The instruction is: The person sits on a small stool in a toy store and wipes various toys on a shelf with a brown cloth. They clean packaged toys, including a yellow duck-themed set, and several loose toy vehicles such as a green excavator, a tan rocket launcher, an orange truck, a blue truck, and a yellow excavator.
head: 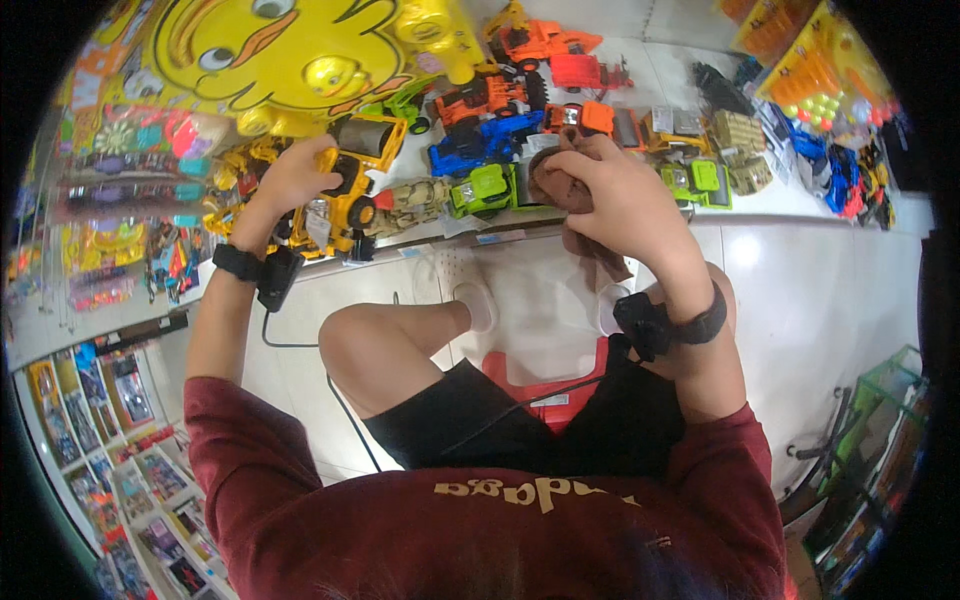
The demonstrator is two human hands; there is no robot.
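Observation:
My left hand (pixel 300 176) is on a yellow toy construction truck (pixel 346 195) among other yellow toy vehicles at the left part of the shelf; its fingers grip the upper part. In my right hand (pixel 619 199) is a brown cloth (pixel 559 184), bunched between the fingers and hanging over the shelf's front edge. Between the hands stand a camouflage toy vehicle (pixel 412 204), a lime-green toy truck (pixel 480 191) and a blue toy vehicle (pixel 480 142). Another lime-green toy truck (pixel 697 182) is right of my right hand.
The white shelf (pixel 765 208) carries orange toy trucks (pixel 536 41) at the back and blue toys (pixel 832 172) at the right. Packaged duck toys (pixel 277 60) hang at the upper left. Below are a red stool (pixel 555 405) and a dark cable (pixel 352 420). A green-framed rack (pixel 862 435) stands lower right.

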